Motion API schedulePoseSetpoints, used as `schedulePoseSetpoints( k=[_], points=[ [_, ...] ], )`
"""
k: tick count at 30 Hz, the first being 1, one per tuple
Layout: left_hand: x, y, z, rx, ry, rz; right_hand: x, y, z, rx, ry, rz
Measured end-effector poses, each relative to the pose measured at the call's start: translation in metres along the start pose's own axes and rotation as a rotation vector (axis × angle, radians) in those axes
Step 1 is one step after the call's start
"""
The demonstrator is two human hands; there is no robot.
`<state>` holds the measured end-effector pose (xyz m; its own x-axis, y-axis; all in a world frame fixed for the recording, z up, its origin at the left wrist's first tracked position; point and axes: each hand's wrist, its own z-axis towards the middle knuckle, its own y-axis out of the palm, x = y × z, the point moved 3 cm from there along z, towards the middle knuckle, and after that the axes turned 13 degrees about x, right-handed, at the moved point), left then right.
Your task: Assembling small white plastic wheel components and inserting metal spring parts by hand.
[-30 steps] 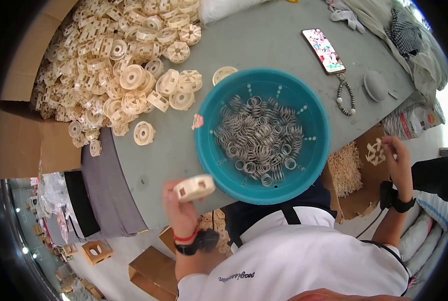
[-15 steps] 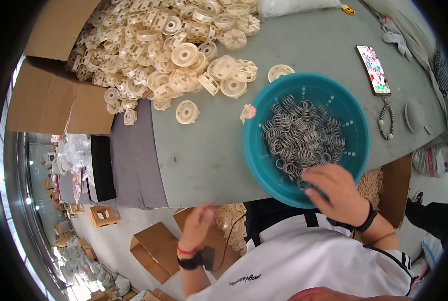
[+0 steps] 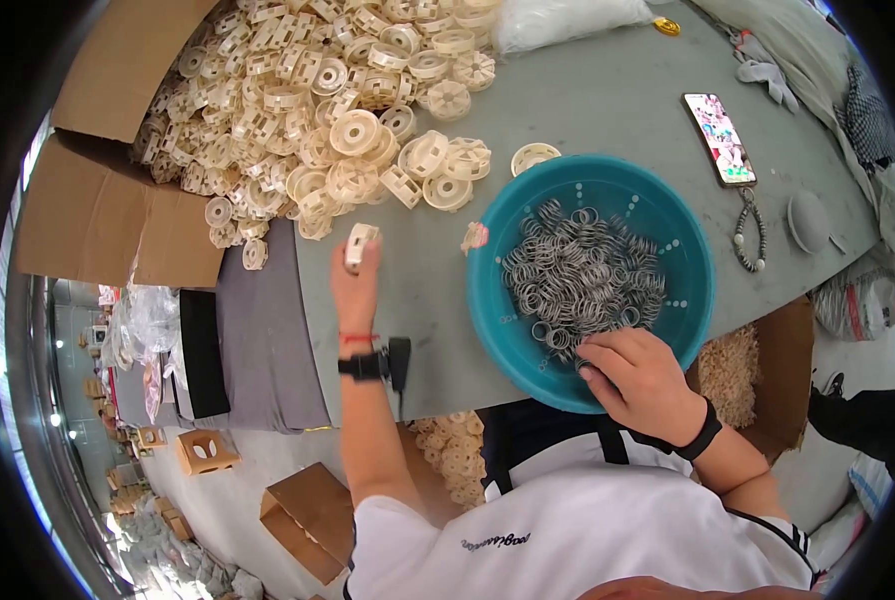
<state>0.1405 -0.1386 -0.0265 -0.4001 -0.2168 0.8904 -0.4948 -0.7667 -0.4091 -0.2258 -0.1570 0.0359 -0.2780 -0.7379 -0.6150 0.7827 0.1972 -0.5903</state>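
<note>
A cream plastic wheel-shaped part is gripped in the fingers of my left hand, over the left part of the table. My right hand is at the near rim of a round teal basin. Its thumb and fingertips close on a small metal coil spring, partly hidden by the fingers. Many more grey coil springs lie heaped in the basin. Beyond my left hand, a large pile of the same cream parts spreads over the table's far side.
An open cardboard box borders the pile on the left. Right of the basin are a lit phone with a beaded strap and a grey cup-like object. A clear plastic bag lies at the back.
My left hand has reached forward from the table's near edge and taken hold of a cream part that lay apart from the pile. My right fingers have closed on a spring.
</note>
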Motion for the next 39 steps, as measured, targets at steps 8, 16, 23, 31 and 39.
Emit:
schedulePoseSetpoints(
  k=[8,16,23,31,39],
  points=[
    [0.122,0.043,-0.148,-0.607,-0.636,-0.790,-0.010,-0.016,0.016,0.205,0.214,0.341],
    [0.135,0.083,-0.167,-0.496,-0.209,-0.658,0.006,-0.022,0.022,0.337,0.080,0.143],
    [0.129,0.087,-0.169,-0.478,-0.124,-0.549,0.003,-0.023,0.029,0.334,-0.027,0.121],
    [0.127,0.089,-0.167,-0.459,-0.143,-0.494,0.005,-0.020,0.032,0.264,0.196,0.268],
    [0.131,0.090,-0.163,-0.497,-0.194,-0.555,0.007,-0.014,0.031,0.361,0.040,0.173]
  ],
)
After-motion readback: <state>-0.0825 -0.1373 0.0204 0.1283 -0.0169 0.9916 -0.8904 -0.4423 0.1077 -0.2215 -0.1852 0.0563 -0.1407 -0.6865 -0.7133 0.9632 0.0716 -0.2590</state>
